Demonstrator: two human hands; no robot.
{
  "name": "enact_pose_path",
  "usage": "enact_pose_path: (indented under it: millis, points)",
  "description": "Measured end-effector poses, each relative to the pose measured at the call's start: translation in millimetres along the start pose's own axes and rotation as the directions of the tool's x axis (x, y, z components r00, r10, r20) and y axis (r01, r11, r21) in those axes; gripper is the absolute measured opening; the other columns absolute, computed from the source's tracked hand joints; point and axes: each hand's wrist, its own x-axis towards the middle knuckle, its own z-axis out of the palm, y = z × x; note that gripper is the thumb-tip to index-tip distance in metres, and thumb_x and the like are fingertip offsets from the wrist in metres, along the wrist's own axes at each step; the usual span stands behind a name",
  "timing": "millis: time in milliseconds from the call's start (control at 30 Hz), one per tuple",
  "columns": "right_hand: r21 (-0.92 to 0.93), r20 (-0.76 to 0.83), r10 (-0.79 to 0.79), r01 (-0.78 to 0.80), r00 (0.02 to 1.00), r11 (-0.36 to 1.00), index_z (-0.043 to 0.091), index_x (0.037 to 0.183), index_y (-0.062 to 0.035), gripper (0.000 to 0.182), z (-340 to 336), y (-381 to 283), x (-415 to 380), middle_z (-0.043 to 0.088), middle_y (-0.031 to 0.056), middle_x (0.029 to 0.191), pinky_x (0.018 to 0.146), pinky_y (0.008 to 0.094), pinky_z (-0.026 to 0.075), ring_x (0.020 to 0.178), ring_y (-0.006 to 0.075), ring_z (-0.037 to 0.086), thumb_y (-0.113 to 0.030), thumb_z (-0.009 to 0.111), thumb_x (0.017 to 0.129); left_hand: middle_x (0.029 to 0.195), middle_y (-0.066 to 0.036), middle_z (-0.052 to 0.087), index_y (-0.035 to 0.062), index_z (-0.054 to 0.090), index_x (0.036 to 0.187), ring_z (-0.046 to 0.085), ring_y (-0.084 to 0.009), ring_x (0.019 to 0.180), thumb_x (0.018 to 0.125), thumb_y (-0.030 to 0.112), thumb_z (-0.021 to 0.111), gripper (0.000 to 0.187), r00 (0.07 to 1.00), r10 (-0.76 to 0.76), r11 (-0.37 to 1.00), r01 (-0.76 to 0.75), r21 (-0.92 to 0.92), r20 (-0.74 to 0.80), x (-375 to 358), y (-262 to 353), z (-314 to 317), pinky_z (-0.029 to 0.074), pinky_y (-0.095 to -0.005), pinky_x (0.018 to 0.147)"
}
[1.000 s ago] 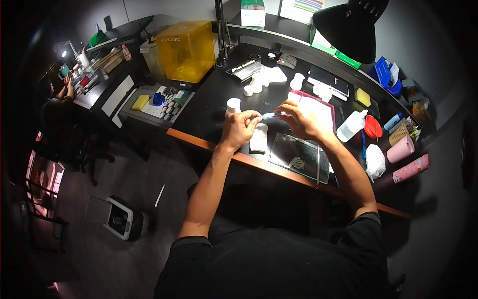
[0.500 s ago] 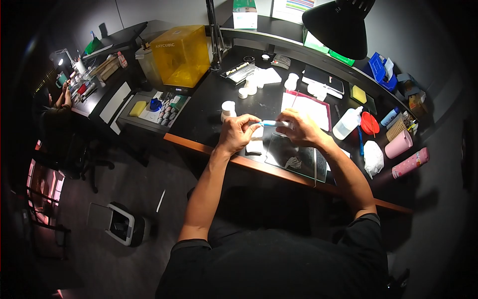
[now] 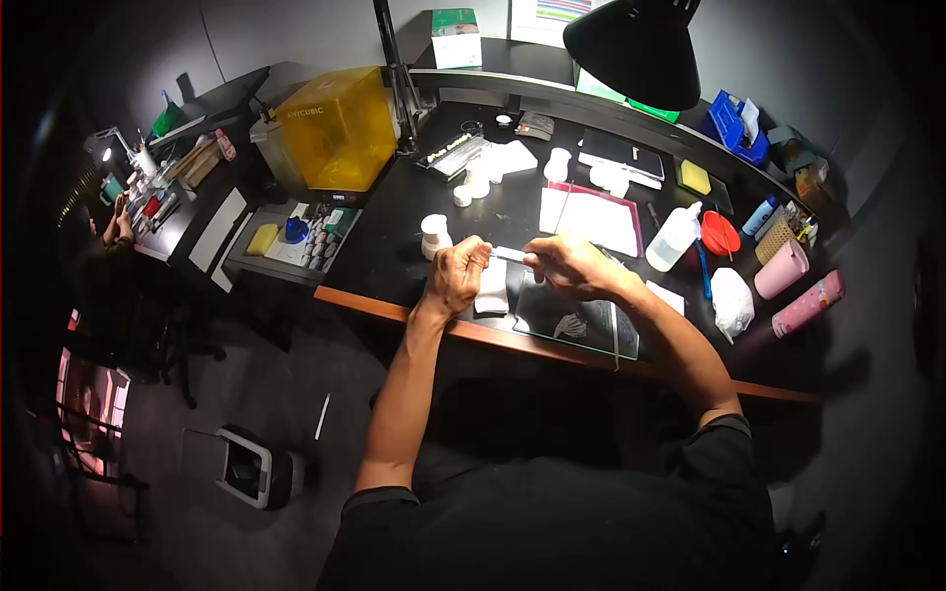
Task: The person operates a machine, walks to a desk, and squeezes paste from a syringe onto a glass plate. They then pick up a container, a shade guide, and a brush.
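A slim white tube with some blue on it (image 3: 509,254) is held level between my two hands, above the desk's front part. My left hand (image 3: 457,277) is closed in a pinch at the tube's left end. Round the right end, the fingers of my right hand (image 3: 570,266) are closed too. Its exact kind is too small to tell. Below the hands are a folded white cloth or paper (image 3: 492,294) and a glass plate (image 3: 552,317) with a crumpled pale piece on it. Close behind my left hand stands a white jar (image 3: 435,234).
A clear bottle (image 3: 674,239), a red bowl (image 3: 720,234) and pink cylinders (image 3: 781,271) stand on the right. A paper-covered red tray (image 3: 591,219) lies behind my hands. A black lamp (image 3: 636,54) hangs overhead. Left of the desk is a yellow box (image 3: 335,133); another person (image 3: 118,231) sits far left.
The camera view has shifted slightly. My hands stay together on the tube; my left hand has turned, its fingers curled more, and less blue shows on the tube.
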Motion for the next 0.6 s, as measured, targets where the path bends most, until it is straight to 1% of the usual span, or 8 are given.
enact_pose_path:
  millis: [133, 167, 200, 300, 400, 467, 533, 600]
  points:
    - [0.294, 0.184, 0.077, -0.129, 0.980, 0.947, 0.065, 0.097, 0.0004, 0.036, -5.5, -4.5, -2.3, 0.066, 0.0044, 0.070, 0.059, 0.0321, 0.049, 0.060, 0.0147, 0.061, -0.030, 0.047, 0.106, 0.060, -0.007, 0.051, 0.0007, 0.056, 0.077, 0.049, -0.0134, 0.054, 0.104, 0.024, 0.052, 0.036, 0.998, 0.060, 0.996, -0.062, -0.064, -0.032, -1.0, -1.0, 2.9, 0.039, -0.0321, 0.053]
    - [0.354, 0.168, 0.073, -0.129, 0.983, 0.926, 0.058, 0.086, -0.0011, 0.039, -4.1, -4.7, -4.0, 0.059, 0.0009, 0.066, 0.053, 0.0252, 0.045, 0.059, 0.0070, 0.057, -0.033, 0.050, 0.106, 0.061, -0.006, 0.051, 0.0007, 0.056, 0.077, 0.049, -0.0122, 0.055, 0.104, 0.024, 0.052, 0.036, 0.998, 0.051, 0.996, -0.053, -0.078, -0.023, -2.2, 0.0, 2.1, 0.039, -0.0317, 0.053]
    - [0.347, 0.148, 0.058, -0.107, 0.987, 0.932, 0.061, 0.089, -0.0010, 0.038, -5.4, -6.9, -6.4, 0.060, 0.0013, 0.067, 0.054, 0.0259, 0.046, 0.059, 0.0083, 0.057, -0.033, 0.051, 0.106, 0.061, -0.005, 0.051, 0.0006, 0.056, 0.077, 0.049, -0.0109, 0.056, 0.104, 0.024, 0.052, 0.036, 0.999, 0.043, 0.995, -0.043, -0.095, -0.007, -2.9, -0.4, 2.1, 0.038, -0.0313, 0.052]
    - [0.179, -0.025, 0.013, -0.008, 1.000, 0.984, 0.066, 0.096, -0.0012, 0.030, -12.4, -10.8, -26.1, 0.062, 0.0030, 0.069, 0.056, 0.0286, 0.046, 0.061, 0.0099, 0.057, -0.029, 0.058, 0.103, 0.061, -0.004, 0.051, 0.0013, 0.056, 0.077, 0.048, -0.0098, 0.057, 0.099, 0.019, 0.053, 0.029, 0.999, 0.036, 0.989, -0.041, -0.139, -0.039, -4.3, 1.5, -3.3, 0.038, -0.0295, 0.053]
    - [-0.030, -0.236, 0.028, -0.036, 0.971, 0.999, 0.066, 0.093, 0.0007, 0.024, -30.3, -20.9, -69.5, 0.062, 0.0037, 0.071, 0.058, 0.0283, 0.046, 0.063, 0.0112, 0.058, -0.023, 0.065, 0.098, 0.062, -0.003, 0.052, 0.0021, 0.055, 0.076, 0.048, -0.0096, 0.054, 0.097, 0.016, 0.053, 0.025, 0.961, 0.033, 0.994, -0.061, -0.094, -0.274, -5.5, 0.7, -8.3, 0.037, -0.0273, 0.051]
    - [0.067, -0.308, 0.142, -0.127, 0.941, 0.990, 0.067, 0.091, -0.0002, 0.022, -39.8, -6.1, -103.1, 0.063, 0.0092, 0.072, 0.060, 0.0301, 0.047, 0.065, 0.0139, 0.060, -0.022, 0.068, 0.094, 0.057, 0.003, 0.046, 0.0037, 0.058, 0.079, 0.043, -0.0036, 0.052, 0.099, 0.016, 0.051, 0.024, 0.871, 0.084, 0.978, -0.167, -0.129, -0.484, -3.5, -4.9, -4.6, 0.032, -0.0229, 0.048]
    - [0.064, -0.459, 0.137, -0.121, 0.878, 0.991, 0.067, 0.090, 0.0005, 0.018, -43.2, 2.7, -141.5, 0.062, 0.0079, 0.076, 0.062, 0.0285, 0.046, 0.069, 0.0117, 0.058, -0.017, 0.069, 0.092, 0.059, 0.001, 0.049, 0.0031, 0.058, 0.080, 0.045, -0.0047, 0.053, 0.098, 0.015, 0.052, 0.022, 0.843, 0.071, 0.997, -0.081, 0.004, -0.534, -7.2, 7.9, -3.9, 0.034, -0.0241, 0.049]
    - [0.123, -0.550, 0.346, -0.336, 0.760, 0.934, 0.067, 0.089, 0.0009, 0.016, -39.5, 17.2, -182.5, 0.062, 0.0066, 0.080, 0.063, 0.0279, 0.045, 0.071, 0.0111, 0.058, -0.015, 0.070, 0.091, 0.067, -0.004, 0.058, 0.0022, 0.060, 0.082, 0.053, -0.0109, 0.059, 0.093, 0.014, 0.060, 0.016, 0.859, 0.057, 0.987, 0.030, 0.160, -0.510, -19.7, 9.1, -5.9, 0.040, -0.0280, 0.055]
